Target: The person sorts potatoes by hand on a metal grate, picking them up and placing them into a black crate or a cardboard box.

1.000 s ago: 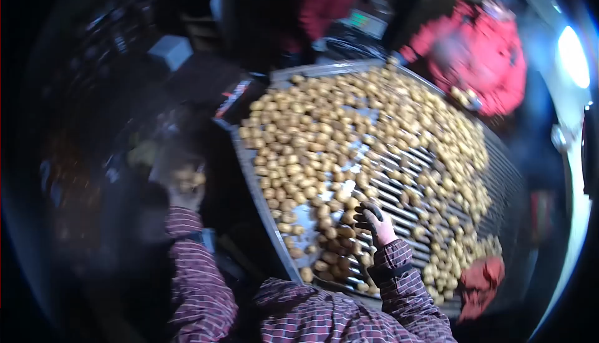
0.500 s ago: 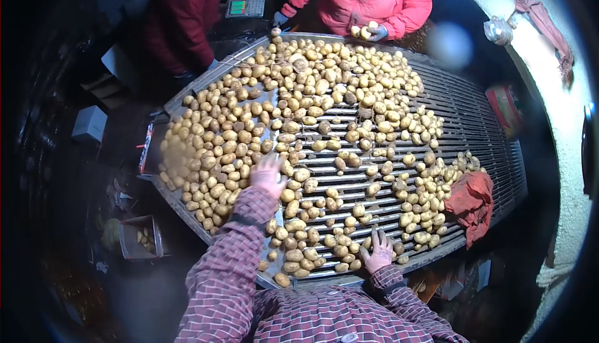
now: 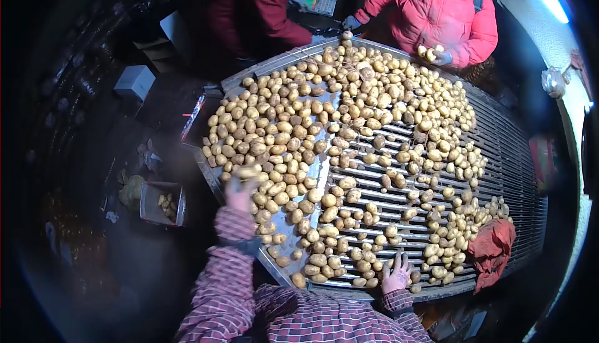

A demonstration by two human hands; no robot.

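Many yellow potatoes (image 3: 274,131) lie spread over a slatted metal sorting table (image 3: 380,184). My left hand (image 3: 239,194) is at the table's left edge, blurred by motion, with a potato (image 3: 248,172) at its fingertips. Near the front edge, my right hand (image 3: 397,274) rests with its fingers spread beside a few potatoes, holding nothing. A bare strip of smooth metal shows between the heap on the left and the slats.
Across the table a person in a pink jacket (image 3: 437,15) holds potatoes; another in dark red (image 3: 262,6) stands beside them. A red cloth (image 3: 493,249) hangs over the right front edge. A box (image 3: 162,204) holding potatoes sits low left.
My left hand has moved left from the middle of the potatoes to the table's left edge, now with a potato at its fingers. The view has turned, shifting the scene right. My right hand stays near the front edge.
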